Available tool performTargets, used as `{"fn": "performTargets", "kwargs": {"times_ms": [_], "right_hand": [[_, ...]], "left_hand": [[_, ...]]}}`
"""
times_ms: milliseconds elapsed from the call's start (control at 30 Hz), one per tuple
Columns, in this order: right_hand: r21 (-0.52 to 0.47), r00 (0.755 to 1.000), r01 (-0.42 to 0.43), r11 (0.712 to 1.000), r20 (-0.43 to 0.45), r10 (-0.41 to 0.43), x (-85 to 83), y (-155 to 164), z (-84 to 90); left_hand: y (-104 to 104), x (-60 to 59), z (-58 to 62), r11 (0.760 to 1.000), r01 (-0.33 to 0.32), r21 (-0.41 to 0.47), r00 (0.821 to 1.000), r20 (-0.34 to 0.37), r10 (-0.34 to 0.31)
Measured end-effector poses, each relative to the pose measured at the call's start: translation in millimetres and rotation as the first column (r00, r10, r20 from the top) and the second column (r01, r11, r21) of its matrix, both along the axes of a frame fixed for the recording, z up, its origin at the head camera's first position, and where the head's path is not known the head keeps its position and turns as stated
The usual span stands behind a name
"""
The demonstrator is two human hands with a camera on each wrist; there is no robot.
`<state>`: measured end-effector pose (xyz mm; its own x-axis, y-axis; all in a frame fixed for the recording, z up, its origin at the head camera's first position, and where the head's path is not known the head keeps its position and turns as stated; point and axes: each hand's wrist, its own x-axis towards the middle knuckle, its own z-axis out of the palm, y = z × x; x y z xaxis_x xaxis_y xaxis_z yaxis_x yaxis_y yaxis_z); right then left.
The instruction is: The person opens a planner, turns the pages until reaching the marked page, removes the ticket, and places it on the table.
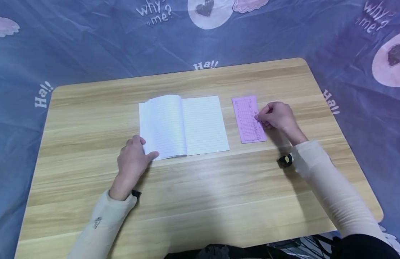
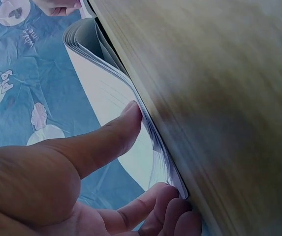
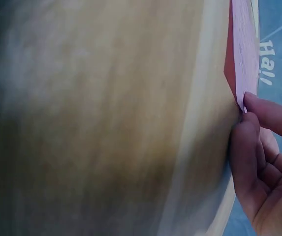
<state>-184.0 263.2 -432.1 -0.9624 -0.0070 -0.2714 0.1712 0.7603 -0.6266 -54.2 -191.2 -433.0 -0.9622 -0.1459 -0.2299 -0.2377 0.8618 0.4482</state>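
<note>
An open lined notebook [image 1: 204, 126] lies on the wooden table, its left pages bulging up near the spine. My left hand [image 1: 133, 158] is at its lower left corner. In the left wrist view the thumb [image 2: 126, 129] lies on the page and the other fingers are at the notebook's outer edge. To the right of the notebook is a pink printed slip [image 1: 248, 120] with a grid on it. My right hand [image 1: 277, 117] pinches the slip's right edge between thumb and forefinger; in the right wrist view that edge is lifted a little off the table.
The light wooden table [image 1: 200, 201] has rounded corners, and blue printed cloth [image 1: 99, 39] surrounds it at the back and sides. A black wrist device [image 1: 285, 160] sits under the right cuff. Dark cables [image 1: 313, 246] show below the front edge.
</note>
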Motion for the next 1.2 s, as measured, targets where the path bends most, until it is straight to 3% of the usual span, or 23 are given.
{"fn": "performTargets", "kwargs": {"times_ms": [233, 300, 400, 500, 633, 700, 733, 800, 867, 933, 1000, 1067, 1133, 1200], "right_hand": [[0.026, 1.0, 0.004, 1.0, -0.023, -0.004, 2.2, -5.8, 7.0], [0.044, 0.997, -0.012, 0.999, -0.08, 0.015, 5.9, -11.4, 11.8], [0.123, 0.973, -0.098, 0.988, -0.198, 0.121, 15.1, -33.2, 18.2], [0.191, 0.914, -0.251, 0.949, -0.276, 0.297, 28.4, -67.6, 20.5], [0.217, 0.818, -0.44, 0.871, -0.303, 0.489, 45.8, -109.1, 14.8], [0.232, 0.782, -0.49, 0.84, -0.307, 0.542, 50.7, -121.2, 9.0], [0.246, 0.767, -0.505, 0.827, -0.311, 0.561, 52.3, -125.0, 6.5], [0.277, 0.741, -0.523, 0.806, -0.319, 0.59, 53.5, -129.0, 1.4], [0.293, 0.723, -0.533, 0.794, -0.329, 0.607, 54.2, -129.7, -1.4], [0.309, 0.709, -0.536, 0.785, -0.339, 0.618, 54.9, -128.7, -2.1], [0.316, 0.706, -0.534, 0.785, -0.345, 0.619, 55.9, -127.5, -2.4], [0.318, 0.704, -0.533, 0.784, -0.347, 0.62, 57.3, -127.5, -3.1], [0.323, 0.696, -0.54, 0.777, -0.347, 0.628, 58.8, -129.6, -5.0], [0.329, 0.683, -0.554, 0.765, -0.345, 0.643, 60.7, -133.4, -7.8]], "left_hand": [[-1.5, 0.9, 1.1, 1.0, 0.008, -0.013, 1.0, -0.015, -0.008], [-1.7, 0.2, 0.1, 0.999, 0.037, -0.015, 0.999, -0.038, -0.038], [-2.9, -2.0, -1.7, 0.993, 0.116, -0.001, 0.989, -0.089, -0.116], [-8.9, -7.6, -1.6, 0.96, 0.275, -0.046, 0.95, -0.141, -0.279], [-21.5, -21.4, 3.6, 0.863, 0.49, -0.122, 0.86, -0.09, -0.502], [-25.8, -32.7, 5.7, 0.827, 0.548, -0.123, 0.827, -0.072, -0.558], [-26.5, -40.0, 6.2, 0.823, 0.556, -0.117, 0.819, -0.091, -0.566], [-25.1, -58.8, 4.7, 0.843, 0.526, -0.108, 0.829, -0.154, -0.537], [-19.8, -82.6, 3.8, 0.889, 0.443, -0.114, 0.861, -0.222, -0.458], [-13.2, -108.5, 3.5, 0.941, 0.323, -0.104, 0.908, -0.248, -0.339], [-8.5, -131.4, 5.7, 0.976, 0.195, -0.096, 0.956, -0.202, -0.211], [-8.5, -148.2, 8.0, 0.989, 0.101, -0.108, 0.987, -0.115, -0.113], [-13.1, -156.3, 10.7, 0.992, 0.048, -0.117, 0.999, -0.02, -0.051], [-20.4, -155.6, 13.3, 0.992, 0.03, -0.126, 0.997, 0.068, -0.021]]}}
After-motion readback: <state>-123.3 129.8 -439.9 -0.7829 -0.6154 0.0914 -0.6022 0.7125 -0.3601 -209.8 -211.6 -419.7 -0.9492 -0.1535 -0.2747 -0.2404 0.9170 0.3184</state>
